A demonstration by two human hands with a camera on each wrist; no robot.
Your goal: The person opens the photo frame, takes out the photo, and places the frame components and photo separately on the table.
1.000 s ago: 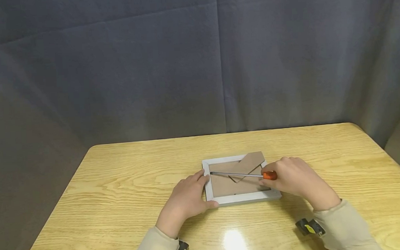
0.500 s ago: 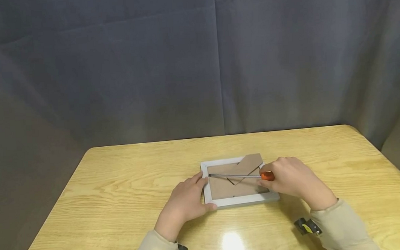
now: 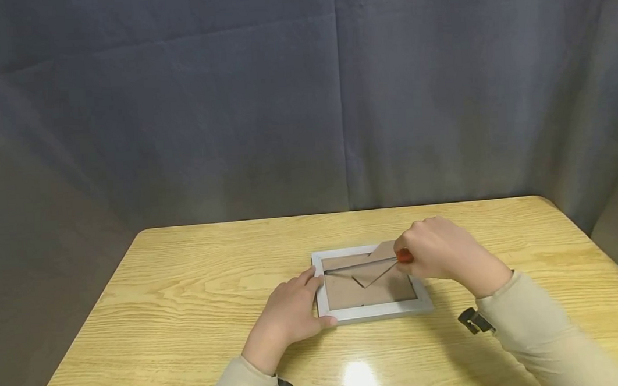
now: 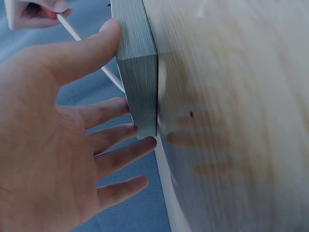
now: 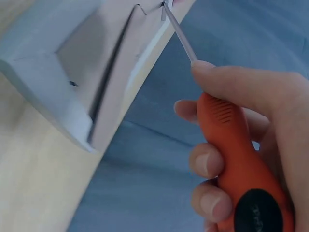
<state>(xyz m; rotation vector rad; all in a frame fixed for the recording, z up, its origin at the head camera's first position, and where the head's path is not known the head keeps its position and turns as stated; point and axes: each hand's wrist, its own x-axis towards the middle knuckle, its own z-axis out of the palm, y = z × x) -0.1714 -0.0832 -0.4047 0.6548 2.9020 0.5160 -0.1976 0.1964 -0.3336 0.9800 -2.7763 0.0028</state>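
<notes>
A picture frame (image 3: 375,312) with a white-grey border lies on the table, its brown backing board (image 3: 340,293) facing up. A stand flap (image 3: 381,265) crosses the backing at a slant, partly hidden by my right hand. My left hand (image 3: 289,310) rests against the frame's left side, fingers spread and fairly straight, with the thumb (image 4: 108,41) on the near side. My right hand (image 3: 440,253) grips a screwdriver by its orange handle (image 5: 227,145), thumb along the top. The screwdriver's shaft (image 3: 360,265) slants down leftward, its tip at the inner left edge of the border.
The wooden table (image 3: 203,280) carries the frame near its middle. Behind it hangs a dark grey curtain (image 3: 232,121). Small dark devices (image 3: 475,320) are strapped at both sleeves. A small dark tab (image 5: 73,83) shows at the frame's inner edge.
My right hand has risen and turned, lifting the screwdriver's handle so the shaft is steeper, while the tip stays at the left inner edge. The left hand and frame look unmoved.
</notes>
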